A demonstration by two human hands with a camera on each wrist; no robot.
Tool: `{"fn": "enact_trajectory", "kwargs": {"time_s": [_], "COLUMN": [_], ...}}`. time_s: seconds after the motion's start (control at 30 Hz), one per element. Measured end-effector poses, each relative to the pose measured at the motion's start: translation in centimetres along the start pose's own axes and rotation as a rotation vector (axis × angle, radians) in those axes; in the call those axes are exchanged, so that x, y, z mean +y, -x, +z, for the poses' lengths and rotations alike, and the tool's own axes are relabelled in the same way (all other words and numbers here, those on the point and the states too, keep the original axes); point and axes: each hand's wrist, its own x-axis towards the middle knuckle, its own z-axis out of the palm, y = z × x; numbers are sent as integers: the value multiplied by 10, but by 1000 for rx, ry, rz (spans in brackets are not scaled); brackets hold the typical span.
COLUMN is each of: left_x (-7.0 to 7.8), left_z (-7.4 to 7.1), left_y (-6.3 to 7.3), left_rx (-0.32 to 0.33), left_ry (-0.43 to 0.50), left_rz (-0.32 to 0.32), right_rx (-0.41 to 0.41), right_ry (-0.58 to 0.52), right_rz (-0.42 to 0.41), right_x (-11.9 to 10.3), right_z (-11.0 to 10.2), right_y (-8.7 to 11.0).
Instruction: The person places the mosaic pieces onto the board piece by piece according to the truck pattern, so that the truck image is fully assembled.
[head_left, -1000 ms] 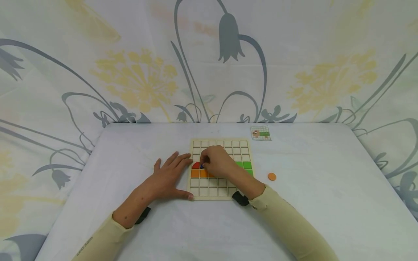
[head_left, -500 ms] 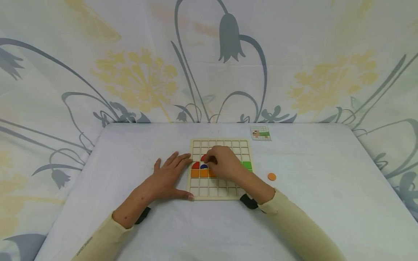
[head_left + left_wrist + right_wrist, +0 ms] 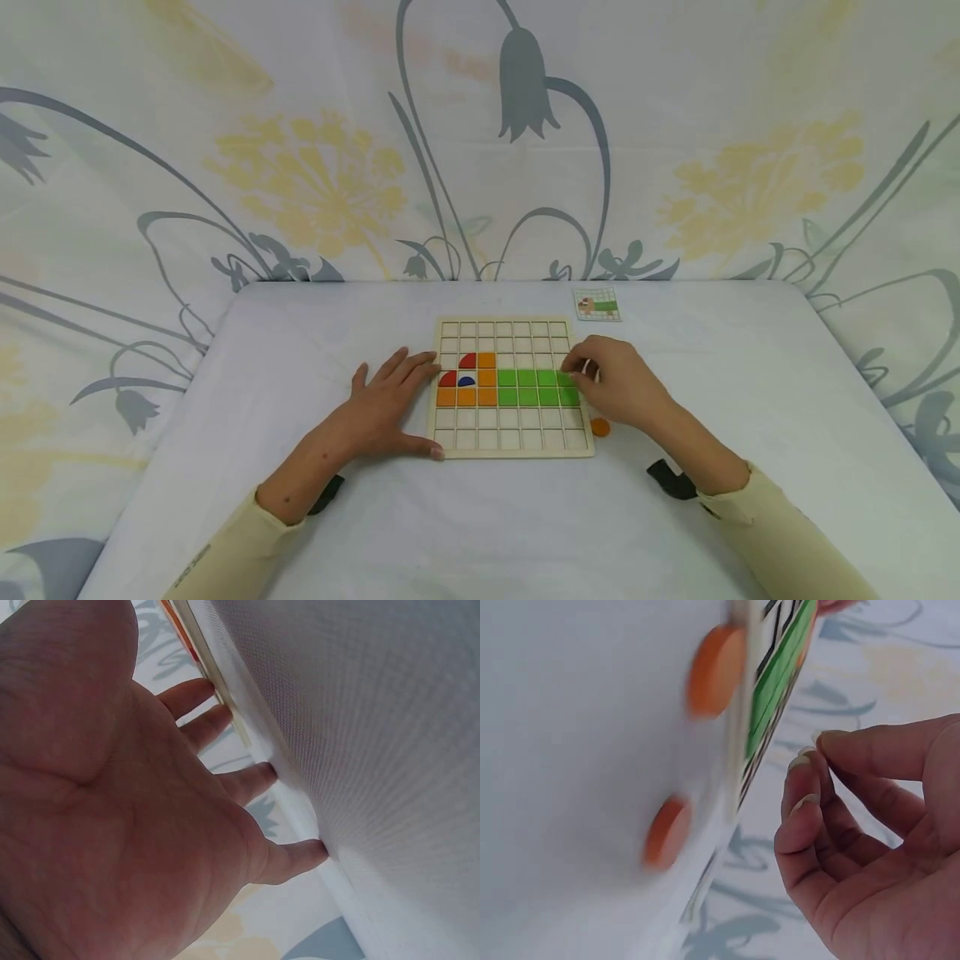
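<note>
A pale board (image 3: pixel 510 446) with a grid of square cells lies on the table. My left hand (image 3: pixel 378 412) is spread beside it, with fingers on its left edge and the thumb at its lower left corner. Over the board's right edge hovers my right hand (image 3: pixel 618 383), fingers loosely curled, nothing visible between them. An orange disc (image 3: pixel 600 427) lies beside the board, just below that hand. The right wrist view shows two discs, the nearer-to-board orange disc (image 3: pixel 716 671) and another orange disc (image 3: pixel 667 832). Green tiles (image 3: pixel 528 387) fill two rows.
Orange tiles (image 3: pixel 467 397), red quarter-round pieces (image 3: pixel 468 361) and a blue-and-white tile (image 3: pixel 467 380) sit in the left cells. A small pattern card (image 3: pixel 597 305) lies behind the board's right corner. A flowered cloth (image 3: pixel 330 183) hangs behind the table.
My right hand has left the blue-and-white tile and moved right to the board's right edge, uncovering the middle cells. The orange disc appears closer to the board. My left hand stays put.
</note>
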Motion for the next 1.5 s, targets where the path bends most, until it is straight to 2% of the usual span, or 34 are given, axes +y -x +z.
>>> {"fn": "enact_trajectory", "kwargs": {"time_s": [0.27, 0.43, 0.6, 0.87, 1.03, 1.33, 1.5], "left_x": [0, 0, 0, -1, -1, -1, -1], "left_z": [0, 0, -1, 0, 0, 1, 1], "left_y": [0, 1, 1, 1, 0, 0, 0], "left_rx": [0, 2, -4, 3, 6, 2, 1], "left_ry": [6, 3, 10, 4, 2, 10, 8], "left_rz": [-1, -5, -10, -2, 2, 4, 2], "right_rx": [-1, -31, -54, -66, -59, -105, -126], "right_ry": [36, 31, 33, 5, -21, -140, -168], "right_rz": [54, 58, 50, 78, 68, -12, -68], "right_x": [36, 50, 55, 49, 40, 9, -9], "right_z": [-21, -23, -21, -19, -16, -2, 12], "right_y": [31, 42, 46, 44, 38, 20, 6]}}
